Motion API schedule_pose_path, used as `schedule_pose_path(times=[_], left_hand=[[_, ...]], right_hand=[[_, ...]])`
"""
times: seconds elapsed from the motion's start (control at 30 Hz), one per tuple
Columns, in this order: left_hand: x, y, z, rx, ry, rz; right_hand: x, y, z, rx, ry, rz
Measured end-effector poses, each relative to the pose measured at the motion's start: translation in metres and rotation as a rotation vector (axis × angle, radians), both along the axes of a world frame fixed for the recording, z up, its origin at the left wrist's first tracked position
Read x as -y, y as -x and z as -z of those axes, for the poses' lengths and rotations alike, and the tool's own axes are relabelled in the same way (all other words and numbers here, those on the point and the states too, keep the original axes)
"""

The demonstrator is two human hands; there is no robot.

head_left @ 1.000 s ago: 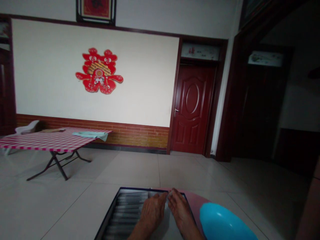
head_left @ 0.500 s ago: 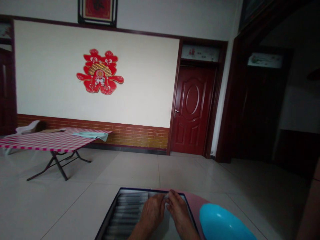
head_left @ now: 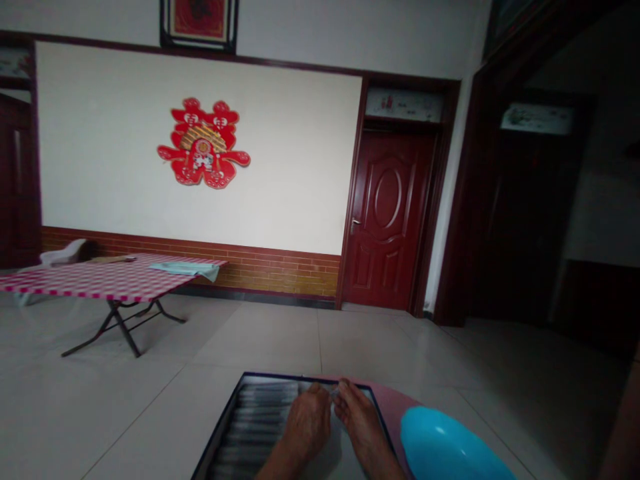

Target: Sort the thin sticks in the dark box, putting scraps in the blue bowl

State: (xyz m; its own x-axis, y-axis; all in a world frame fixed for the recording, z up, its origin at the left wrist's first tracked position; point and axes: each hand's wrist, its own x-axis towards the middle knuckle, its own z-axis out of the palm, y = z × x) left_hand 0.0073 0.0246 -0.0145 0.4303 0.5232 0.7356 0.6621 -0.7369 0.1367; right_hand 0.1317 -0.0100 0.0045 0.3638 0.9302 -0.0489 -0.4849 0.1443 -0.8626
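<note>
My left hand (head_left: 306,425) and my right hand (head_left: 361,421) meet over the far right part of a dark-rimmed tray (head_left: 235,407) holding several grey, ribbed rows. The fingertips of both hands are pinched together around something small and pale that I cannot make out. Both hands rest low at the bottom middle of the head view, with the forearms cut off by the frame edge. A bright blue bowl (head_left: 450,447) sits just right of my right hand on a pink surface (head_left: 395,403).
A folding table with a red checked cloth (head_left: 100,280) stands at the left with a green cloth (head_left: 185,268) on it. A dark red door (head_left: 387,217) is shut at the back. Pale tiled floor lies between. A dark doorway opens at the right.
The hands stay together on the tray with only slight finger shifts. The view has drifted a little, so the room sits slightly further right.
</note>
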Motion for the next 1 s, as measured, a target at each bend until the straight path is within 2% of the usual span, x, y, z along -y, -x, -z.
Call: schedule_pose_path(times=[0.23,0.43,0.53,0.7,0.83,1.0], left_hand=[[0.011,-0.001,-0.017,-0.115,0.224,-0.043],[0.014,0.003,-0.032,-0.183,0.352,-0.046],[0.008,0.022,-0.043,-0.208,0.385,-0.062],[0.0,0.083,-0.055,-0.263,0.419,-0.106],[0.009,0.122,-0.051,-0.288,0.43,-0.066],[0.023,0.127,-0.039,-0.269,0.405,0.005]], right_hand=[[0.001,0.002,0.0,0.008,-0.005,0.01],[-0.002,0.002,-0.006,0.124,0.05,0.099],[-0.003,-0.002,-0.009,0.14,0.127,0.146],[-0.005,-0.004,-0.01,0.187,0.147,0.166],[-0.007,-0.002,-0.01,0.208,0.134,0.144],[-0.007,-0.003,-0.006,0.252,0.102,0.114]])
